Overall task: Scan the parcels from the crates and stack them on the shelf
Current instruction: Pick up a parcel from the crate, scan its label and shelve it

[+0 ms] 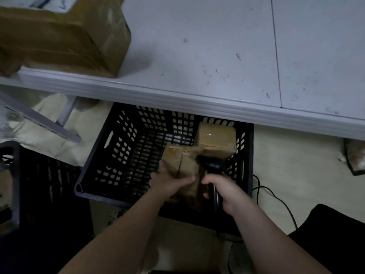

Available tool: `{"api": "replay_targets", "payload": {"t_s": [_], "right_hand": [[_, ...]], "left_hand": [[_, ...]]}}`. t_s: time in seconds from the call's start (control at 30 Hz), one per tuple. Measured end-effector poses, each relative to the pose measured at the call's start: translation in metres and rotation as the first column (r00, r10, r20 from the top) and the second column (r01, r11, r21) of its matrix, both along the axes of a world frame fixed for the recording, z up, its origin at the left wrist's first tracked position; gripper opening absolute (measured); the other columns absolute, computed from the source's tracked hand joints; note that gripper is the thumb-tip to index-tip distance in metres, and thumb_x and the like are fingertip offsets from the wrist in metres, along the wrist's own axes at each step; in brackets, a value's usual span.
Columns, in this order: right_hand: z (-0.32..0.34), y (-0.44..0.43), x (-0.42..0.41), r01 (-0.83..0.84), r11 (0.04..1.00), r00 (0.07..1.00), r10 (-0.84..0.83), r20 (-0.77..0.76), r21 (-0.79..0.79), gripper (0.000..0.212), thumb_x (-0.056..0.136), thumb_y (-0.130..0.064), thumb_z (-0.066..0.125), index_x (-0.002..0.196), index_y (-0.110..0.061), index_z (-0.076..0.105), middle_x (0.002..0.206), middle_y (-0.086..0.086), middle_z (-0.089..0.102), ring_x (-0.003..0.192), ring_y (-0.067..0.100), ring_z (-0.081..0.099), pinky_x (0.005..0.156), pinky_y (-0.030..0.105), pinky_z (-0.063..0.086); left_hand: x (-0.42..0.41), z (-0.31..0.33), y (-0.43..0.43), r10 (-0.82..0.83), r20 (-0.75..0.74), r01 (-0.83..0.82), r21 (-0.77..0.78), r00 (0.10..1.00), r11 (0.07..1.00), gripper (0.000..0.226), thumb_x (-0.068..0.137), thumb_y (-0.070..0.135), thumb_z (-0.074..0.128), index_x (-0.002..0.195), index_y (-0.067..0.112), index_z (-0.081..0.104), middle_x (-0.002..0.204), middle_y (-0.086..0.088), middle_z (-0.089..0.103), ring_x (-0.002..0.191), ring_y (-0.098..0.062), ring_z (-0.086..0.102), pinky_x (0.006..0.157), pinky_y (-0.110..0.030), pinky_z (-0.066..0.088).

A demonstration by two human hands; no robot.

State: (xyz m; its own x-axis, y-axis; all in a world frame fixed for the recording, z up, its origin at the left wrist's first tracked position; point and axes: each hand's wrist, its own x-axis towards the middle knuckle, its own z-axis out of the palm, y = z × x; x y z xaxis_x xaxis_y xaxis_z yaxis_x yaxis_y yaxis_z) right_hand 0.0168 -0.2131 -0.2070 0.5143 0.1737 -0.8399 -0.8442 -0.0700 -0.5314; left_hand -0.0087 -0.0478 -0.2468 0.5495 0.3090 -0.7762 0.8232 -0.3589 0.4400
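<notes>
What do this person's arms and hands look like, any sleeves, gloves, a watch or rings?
Both hands are bare: the left hand and the right hand wear no gloves, and no ring, watch or wristband shows. The left forearm and right forearm are uncovered down to the picture's bottom edge, so no sleeve is in view. The light is dim, so small marks could be missed.

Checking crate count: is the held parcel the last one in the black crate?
No, a second parcel stands in the crate beyond the held parcel.

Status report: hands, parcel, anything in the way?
Left hand grips brown taped cardboard parcel at black plastic crate. Right hand holds black handheld scanner at it. Second parcel behind. Nothing blocking.
</notes>
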Motion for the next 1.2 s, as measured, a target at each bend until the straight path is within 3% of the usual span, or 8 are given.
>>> {"api": "replay_targets", "payload": {"t_s": [0.23, 0.43, 0.63, 0.77, 0.87, 1.03, 1.13, 1.2], "right_hand": [[0.055, 0.013, -0.019, -0.03, 0.992, 0.986, 0.009, 0.166, 0.124, 0.03, 0.081, -0.002, 0.059, 0.108, -0.011, 0.065, 0.107, 0.006, 0.066, 0.091, 0.018, 0.061, 0.068, 0.026, 0.048], [0.096, 0.027, -0.045, -0.065, 0.982, 0.97, 0.021, 0.243, 0.177, 0.032, 0.081, 0.002, 0.058, 0.108, -0.014, 0.064, 0.103, 0.0, 0.067, 0.086, 0.015, 0.061, 0.066, 0.025, 0.046], [0.128, 0.039, -0.062, -0.114, 0.973, 0.943, 0.043, 0.329, 0.199, 0.037, 0.084, 0.002, 0.058, 0.114, -0.02, 0.06, 0.116, -0.006, 0.068, 0.104, 0.012, 0.061, 0.068, 0.025, 0.047], [0.148, 0.04, -0.071, -0.185, 0.962, 0.919, 0.097, 0.382, 0.201, 0.034, 0.084, 0.001, 0.059, 0.111, -0.018, 0.061, 0.114, -0.005, 0.071, 0.111, 0.015, 0.061, 0.07, 0.027, 0.048], [0.163, 0.037, -0.074, -0.162, 0.97, 0.891, 0.065, 0.45, 0.18, 0.025, 0.082, 0.001, 0.061, 0.102, -0.014, 0.062, 0.111, 0.003, 0.072, 0.107, 0.024, 0.065, 0.062, 0.027, 0.045], [0.183, 0.02, -0.071, 0.018, 0.984, 0.797, -0.12, 0.592, 0.176, 0.017, 0.08, -0.001, 0.066, 0.095, -0.009, 0.064, 0.08, 0.008, 0.067, 0.065, 0.018, 0.057, 0.053, 0.029, 0.042], [0.191, 0.011, -0.067, 0.094, 0.979, 0.767, -0.186, 0.614, 0.179, 0.013, 0.082, -0.007, 0.069, 0.089, -0.015, 0.062, 0.075, 0.006, 0.06, 0.066, 0.018, 0.056, 0.057, 0.031, 0.043], [0.193, 0.008, -0.068, 0.139, 0.974, 0.766, -0.221, 0.603, 0.179, 0.017, 0.082, -0.011, 0.07, 0.095, -0.018, 0.061, 0.079, 0.003, 0.062, 0.071, 0.017, 0.058, 0.057, 0.03, 0.044]], "left_hand": [[-0.022, 0.057, 0.005, -0.085, 0.078, 0.07, 0.179, 0.993, 0.981, 0.137, 0.051, 0.075, 0.075, 0.15, 0.037, -0.013, 0.151, -0.018, 0.005, 0.141, -0.041, 0.01, 0.114, -0.05, 0.022], [-0.043, 0.101, 0.014, 0.023, 0.183, -0.056, 0.174, 0.983, 0.983, 0.127, 0.06, 0.062, 0.078, 0.152, 0.036, -0.005, 0.147, -0.019, 0.012, 0.137, -0.04, 0.018, 0.111, -0.047, 0.026], [-0.067, 0.138, 0.024, 0.139, 0.262, -0.162, 0.07, 0.955, 0.984, 0.138, 0.036, 0.07, 0.069, 0.151, 0.039, 0.001, 0.148, -0.019, 0.012, 0.136, -0.042, 0.02, 0.109, -0.045, 0.03], [-0.082, 0.152, 0.031, 0.223, 0.318, -0.217, -0.056, 0.921, 0.975, 0.131, 0.029, 0.07, 0.066, 0.147, 0.046, 0.014, 0.146, -0.013, 0.018, 0.132, -0.041, 0.028, 0.104, -0.046, 0.039], [-0.092, 0.153, 0.046, 0.304, 0.382, -0.207, -0.275, 0.873, 0.939, 0.102, 0.039, 0.063, 0.083, 0.131, 0.057, 0.038, 0.143, -0.008, 0.04, 0.125, -0.037, 0.045, 0.094, -0.045, 0.049], [-0.113, 0.193, 0.063, 0.422, 0.449, -0.109, -0.572, 0.788, 0.813, 0.071, 0.059, 0.04, 0.072, 0.127, 0.023, 0.058, 0.114, -0.01, 0.07, 0.099, -0.03, 0.069, 0.079, -0.045, 0.058], [-0.121, 0.208, 0.069, 0.493, 0.419, -0.102, -0.675, 0.762, 0.731, 0.038, 0.085, 0.036, 0.051, 0.11, 0.012, 0.065, 0.098, -0.012, 0.074, 0.08, -0.025, 0.072, 0.058, -0.031, 0.057], [-0.123, 0.213, 0.073, 0.519, 0.384, -0.135, -0.691, 0.764, 0.71, 0.042, 0.09, 0.041, 0.039, 0.103, 0.014, 0.068, 0.102, -0.014, 0.073, 0.086, -0.028, 0.068, 0.07, -0.033, 0.053]]}}
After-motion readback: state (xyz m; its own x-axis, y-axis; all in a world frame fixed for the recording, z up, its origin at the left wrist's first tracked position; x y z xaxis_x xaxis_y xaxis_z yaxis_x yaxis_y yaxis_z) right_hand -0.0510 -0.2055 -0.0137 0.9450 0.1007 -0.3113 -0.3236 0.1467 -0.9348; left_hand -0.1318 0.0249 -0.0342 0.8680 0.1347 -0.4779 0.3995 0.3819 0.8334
